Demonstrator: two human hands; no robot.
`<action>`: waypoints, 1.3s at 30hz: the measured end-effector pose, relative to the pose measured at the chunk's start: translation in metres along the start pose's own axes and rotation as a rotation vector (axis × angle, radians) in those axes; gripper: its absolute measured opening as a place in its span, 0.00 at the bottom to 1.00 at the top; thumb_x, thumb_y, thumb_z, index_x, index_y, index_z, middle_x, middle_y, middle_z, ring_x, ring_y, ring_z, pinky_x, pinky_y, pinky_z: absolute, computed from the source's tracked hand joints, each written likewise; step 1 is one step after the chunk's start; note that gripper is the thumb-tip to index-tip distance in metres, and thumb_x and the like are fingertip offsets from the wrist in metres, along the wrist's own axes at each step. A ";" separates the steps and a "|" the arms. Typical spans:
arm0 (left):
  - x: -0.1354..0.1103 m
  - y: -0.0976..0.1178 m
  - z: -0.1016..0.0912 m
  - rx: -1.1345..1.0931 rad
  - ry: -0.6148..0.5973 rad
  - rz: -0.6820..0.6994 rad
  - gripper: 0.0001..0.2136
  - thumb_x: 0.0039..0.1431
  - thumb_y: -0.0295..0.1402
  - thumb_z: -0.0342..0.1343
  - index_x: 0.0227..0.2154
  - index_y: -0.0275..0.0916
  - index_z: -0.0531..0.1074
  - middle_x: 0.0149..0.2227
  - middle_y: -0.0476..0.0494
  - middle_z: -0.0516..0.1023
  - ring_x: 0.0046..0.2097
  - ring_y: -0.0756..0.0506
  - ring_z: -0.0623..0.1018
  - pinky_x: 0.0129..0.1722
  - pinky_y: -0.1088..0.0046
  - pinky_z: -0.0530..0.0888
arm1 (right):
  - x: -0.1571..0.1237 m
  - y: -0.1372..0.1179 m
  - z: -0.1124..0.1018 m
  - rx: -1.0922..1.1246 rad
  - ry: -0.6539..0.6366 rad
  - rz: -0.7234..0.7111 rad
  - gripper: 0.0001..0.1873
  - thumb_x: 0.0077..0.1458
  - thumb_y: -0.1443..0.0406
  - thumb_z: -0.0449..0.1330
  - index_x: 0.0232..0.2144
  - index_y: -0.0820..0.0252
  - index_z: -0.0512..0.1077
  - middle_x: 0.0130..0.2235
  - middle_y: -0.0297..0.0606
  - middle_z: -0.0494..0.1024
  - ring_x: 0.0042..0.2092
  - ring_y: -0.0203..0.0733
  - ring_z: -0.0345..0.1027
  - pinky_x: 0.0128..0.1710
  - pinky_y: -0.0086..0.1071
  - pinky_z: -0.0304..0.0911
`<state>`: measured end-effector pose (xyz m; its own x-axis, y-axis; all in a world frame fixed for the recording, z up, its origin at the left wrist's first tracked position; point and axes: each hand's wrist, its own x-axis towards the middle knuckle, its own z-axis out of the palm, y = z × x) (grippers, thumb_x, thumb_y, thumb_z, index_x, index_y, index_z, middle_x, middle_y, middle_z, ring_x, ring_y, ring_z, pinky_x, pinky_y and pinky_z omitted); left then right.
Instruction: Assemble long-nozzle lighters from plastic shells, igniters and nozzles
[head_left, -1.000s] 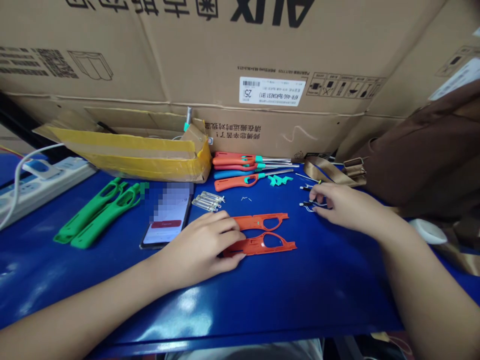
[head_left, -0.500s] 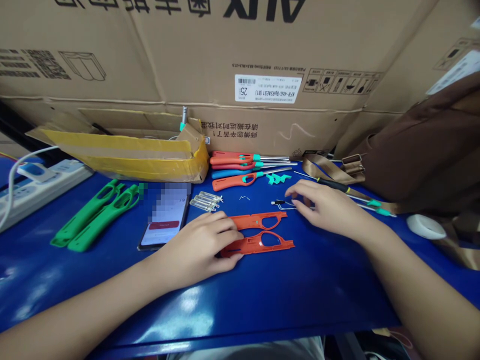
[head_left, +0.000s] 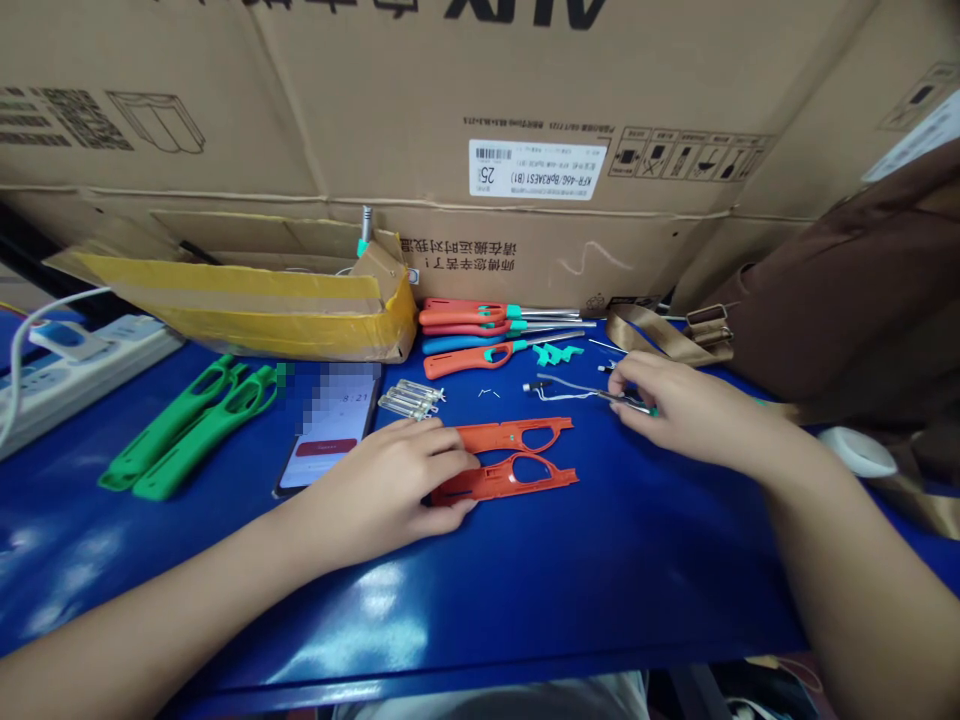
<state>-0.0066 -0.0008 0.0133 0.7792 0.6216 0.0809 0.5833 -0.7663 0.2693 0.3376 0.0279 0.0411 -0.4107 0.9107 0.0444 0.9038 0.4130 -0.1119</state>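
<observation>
Grips the near orange half (head_left: 491, 486) at its left end with the left hand (head_left: 409, 475), between thumb and curled fingers; hides the left end of the far orange half (head_left: 495, 437), just beyond it, under the same hand; pinches a thin metal tube (head_left: 628, 401) between thumb and forefinger of the right hand (head_left: 675, 405), right of and beyond the near orange half; cannot tell whether joined to the wire and black plug (head_left: 538, 386) just left of that pinch. Beyond the near orange half, white pins (head_left: 489, 393), clear tubes (head_left: 409, 400), teal clips (head_left: 556, 354), then stacked lighters (head_left: 454, 361) and a taped box (head_left: 247, 325); left of it, a phone (head_left: 322, 450) partly behind the left hand, then green handles (head_left: 176, 440); far right of it, a brown bag (head_left: 810, 280).
</observation>
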 end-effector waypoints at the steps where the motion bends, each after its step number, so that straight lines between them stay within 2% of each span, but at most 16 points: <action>1: 0.000 0.000 0.000 -0.006 -0.005 -0.003 0.10 0.65 0.36 0.59 0.47 0.42 0.76 0.44 0.46 0.78 0.44 0.42 0.76 0.45 0.62 0.72 | 0.000 -0.003 -0.002 0.024 0.015 0.003 0.04 0.60 0.62 0.56 0.36 0.55 0.68 0.37 0.38 0.75 0.34 0.43 0.69 0.31 0.34 0.58; 4: 0.000 -0.001 -0.001 -0.012 -0.013 -0.007 0.09 0.65 0.36 0.59 0.47 0.43 0.76 0.44 0.46 0.78 0.43 0.42 0.77 0.44 0.63 0.72 | -0.001 -0.011 -0.006 0.112 0.015 -0.036 0.04 0.60 0.62 0.57 0.37 0.54 0.67 0.31 0.33 0.73 0.29 0.40 0.66 0.29 0.32 0.56; 7: 0.001 -0.002 -0.001 -0.002 0.012 0.010 0.10 0.65 0.36 0.59 0.46 0.42 0.77 0.45 0.44 0.78 0.45 0.41 0.77 0.46 0.62 0.73 | 0.000 -0.016 -0.004 0.176 0.005 -0.140 0.03 0.62 0.62 0.58 0.36 0.54 0.67 0.31 0.32 0.74 0.29 0.38 0.64 0.29 0.31 0.56; 11: 0.002 -0.002 0.003 -0.017 0.042 0.053 0.15 0.63 0.37 0.61 0.52 0.42 0.75 0.54 0.43 0.77 0.53 0.39 0.76 0.53 0.60 0.73 | 0.001 -0.024 0.000 0.190 0.011 -0.208 0.06 0.64 0.60 0.59 0.35 0.55 0.69 0.32 0.33 0.75 0.30 0.38 0.65 0.30 0.30 0.56; 15: 0.001 -0.003 0.006 -0.036 0.029 0.098 0.17 0.67 0.36 0.57 0.57 0.43 0.71 0.61 0.44 0.74 0.58 0.40 0.76 0.58 0.60 0.71 | 0.001 -0.031 -0.001 0.195 -0.032 -0.207 0.07 0.64 0.59 0.60 0.35 0.55 0.70 0.31 0.33 0.76 0.31 0.39 0.66 0.30 0.31 0.55; 18: 0.000 -0.005 0.004 -0.017 0.031 0.097 0.15 0.69 0.36 0.55 0.57 0.43 0.71 0.58 0.44 0.77 0.56 0.41 0.77 0.56 0.59 0.73 | 0.000 -0.032 -0.002 0.227 -0.064 -0.221 0.06 0.65 0.60 0.59 0.38 0.55 0.73 0.35 0.35 0.79 0.34 0.41 0.70 0.33 0.32 0.58; 21: 0.000 -0.007 -0.001 0.004 0.014 0.091 0.13 0.69 0.36 0.55 0.54 0.43 0.73 0.54 0.44 0.80 0.53 0.41 0.79 0.54 0.60 0.73 | -0.001 -0.033 -0.001 0.277 -0.080 -0.268 0.09 0.67 0.60 0.56 0.41 0.55 0.76 0.41 0.38 0.80 0.41 0.43 0.72 0.40 0.35 0.63; 25: -0.001 -0.008 -0.007 0.056 -0.006 0.080 0.11 0.67 0.36 0.57 0.49 0.42 0.76 0.48 0.45 0.81 0.49 0.40 0.79 0.51 0.59 0.74 | -0.001 -0.034 0.003 0.304 -0.067 -0.312 0.11 0.68 0.60 0.55 0.43 0.56 0.77 0.42 0.41 0.80 0.43 0.45 0.72 0.44 0.37 0.65; 30: 0.000 -0.005 -0.008 0.120 0.116 0.065 0.13 0.65 0.44 0.59 0.40 0.39 0.78 0.42 0.43 0.82 0.45 0.38 0.79 0.47 0.58 0.73 | -0.001 -0.039 0.008 0.349 -0.045 -0.361 0.12 0.69 0.60 0.55 0.42 0.58 0.77 0.41 0.41 0.79 0.43 0.43 0.72 0.43 0.36 0.65; 33: 0.001 -0.003 -0.007 0.096 0.197 0.031 0.15 0.65 0.46 0.59 0.40 0.38 0.78 0.41 0.43 0.82 0.43 0.40 0.79 0.44 0.61 0.73 | -0.002 -0.044 0.009 0.367 -0.055 -0.378 0.11 0.69 0.61 0.55 0.42 0.58 0.76 0.41 0.41 0.80 0.42 0.43 0.72 0.43 0.35 0.65; 36: 0.002 -0.002 -0.005 0.057 0.236 0.044 0.12 0.69 0.42 0.57 0.42 0.39 0.77 0.41 0.44 0.82 0.43 0.42 0.79 0.45 0.63 0.73 | -0.003 -0.047 0.008 0.373 -0.086 -0.377 0.10 0.68 0.62 0.55 0.41 0.57 0.76 0.41 0.40 0.81 0.41 0.42 0.73 0.42 0.35 0.65; 39: 0.003 -0.001 -0.001 0.032 0.225 0.076 0.09 0.71 0.35 0.54 0.42 0.39 0.78 0.41 0.45 0.82 0.43 0.44 0.79 0.46 0.64 0.73 | -0.003 -0.048 0.007 0.379 -0.143 -0.380 0.09 0.67 0.62 0.56 0.41 0.55 0.77 0.41 0.38 0.81 0.41 0.42 0.74 0.42 0.34 0.65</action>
<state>-0.0054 0.0022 0.0143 0.7524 0.5796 0.3129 0.5348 -0.8149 0.2236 0.2947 0.0057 0.0390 -0.7352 0.6775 0.0193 0.5935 0.6573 -0.4644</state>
